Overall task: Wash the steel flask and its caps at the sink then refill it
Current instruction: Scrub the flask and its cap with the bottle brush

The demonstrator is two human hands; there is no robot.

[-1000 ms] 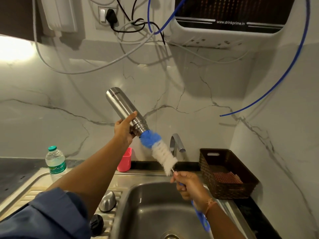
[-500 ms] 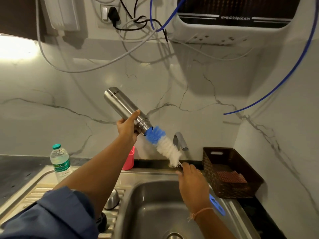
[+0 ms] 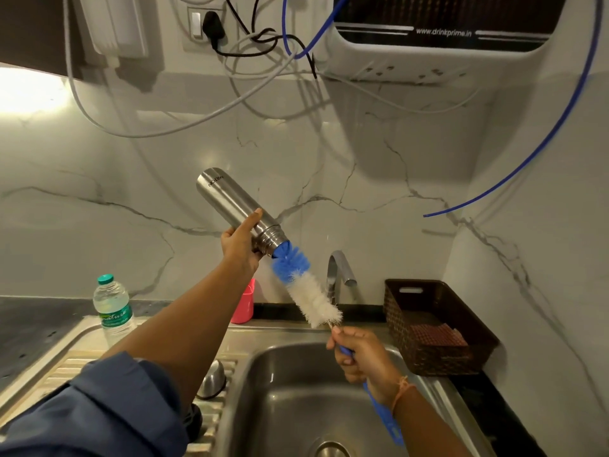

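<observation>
Two grips are sharing the job: the left grip [image 3: 239, 245] is clasping the flask [image 3: 227, 199] above the sink [image 3: 290, 374], mouth pointing toward five o'clock; the right grip [image 3: 362, 357] is holding the brush [image 3: 313, 301] there, tip sitting in the mouth, axes aligned.

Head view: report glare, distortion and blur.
Head view: blown-out glare at upper left under the cabinet; wide-angle bending bows the right wall corner; steel flask and brush look sharp; water purifier throws a soft shadow on the marble.
</observation>
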